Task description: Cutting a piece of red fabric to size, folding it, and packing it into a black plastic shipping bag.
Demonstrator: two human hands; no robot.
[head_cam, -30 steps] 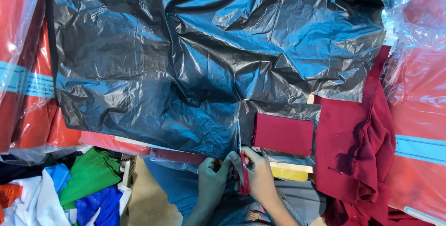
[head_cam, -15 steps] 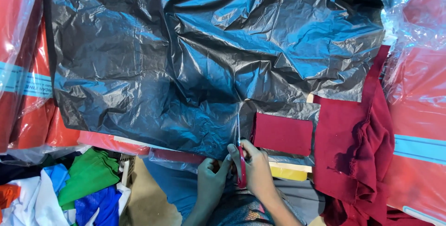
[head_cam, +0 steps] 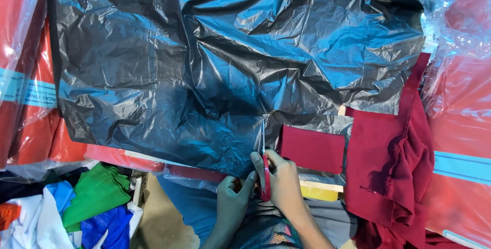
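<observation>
A large crinkled black plastic sheet (head_cam: 215,65) covers most of the work surface. My right hand (head_cam: 284,182) grips red-handled scissors (head_cam: 265,175), whose blades point away from me into a cut running up from the sheet's near edge. My left hand (head_cam: 232,203) pinches the sheet's near edge just left of the cut. A rectangle of maroon fabric (head_cam: 312,149) lies just right of the scissors, partly under a strip of the plastic.
A bigger piece of maroon cloth (head_cam: 391,177) is bunched at the right. Red bundles wrapped in clear plastic (head_cam: 460,126) flank both sides. Green, blue and white fabric scraps (head_cam: 97,198) pile at the lower left. A yellow strip (head_cam: 319,193) lies under the maroon rectangle.
The scissors and my right hand have crept a little farther into the sheet, lengthening the cut. My left hand stays on the near edge.
</observation>
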